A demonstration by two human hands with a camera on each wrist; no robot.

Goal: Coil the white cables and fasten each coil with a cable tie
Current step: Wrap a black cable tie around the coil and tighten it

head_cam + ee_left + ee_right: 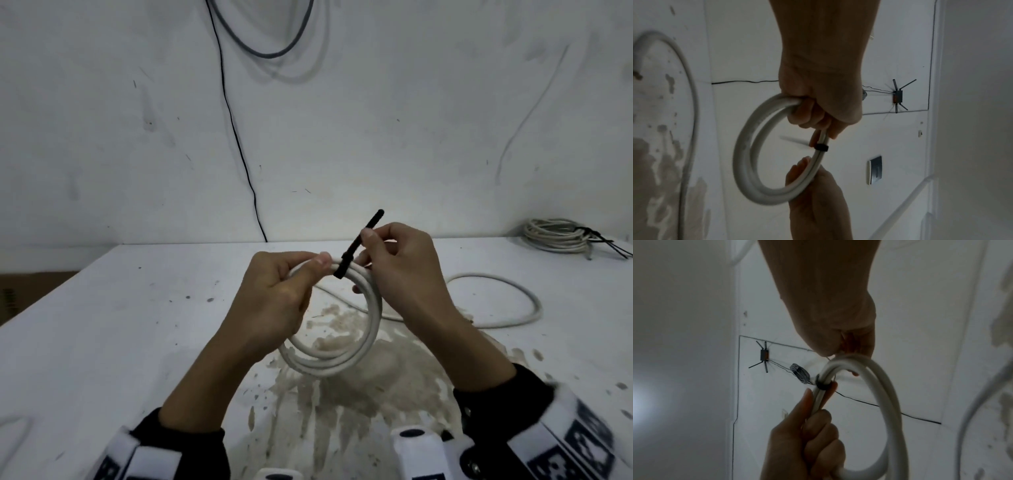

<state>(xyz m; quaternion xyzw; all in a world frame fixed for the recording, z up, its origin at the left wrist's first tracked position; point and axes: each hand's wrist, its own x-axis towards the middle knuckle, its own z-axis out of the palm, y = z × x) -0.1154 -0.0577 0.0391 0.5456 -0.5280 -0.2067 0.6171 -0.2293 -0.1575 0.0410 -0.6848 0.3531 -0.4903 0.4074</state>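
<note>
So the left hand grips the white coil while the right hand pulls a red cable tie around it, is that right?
Not quite: the cable tie is black, not red, as the head view shows. The rest holds: the left hand grips the white coil while the right hand pulls the tie around it.

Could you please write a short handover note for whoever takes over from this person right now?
Left hand: grips the white cable coil at its top, holding it above the table.
Right hand: pinches the tail of the black cable tie, which is looped around the coil's strands.
Done: this cable is coiled and the tie is threaded; another tied coil lies at the table's far right.
Left: pull the tie snug, set the coil down, then likely coil and tie the loose white cable lying on the table behind the hands.
</note>
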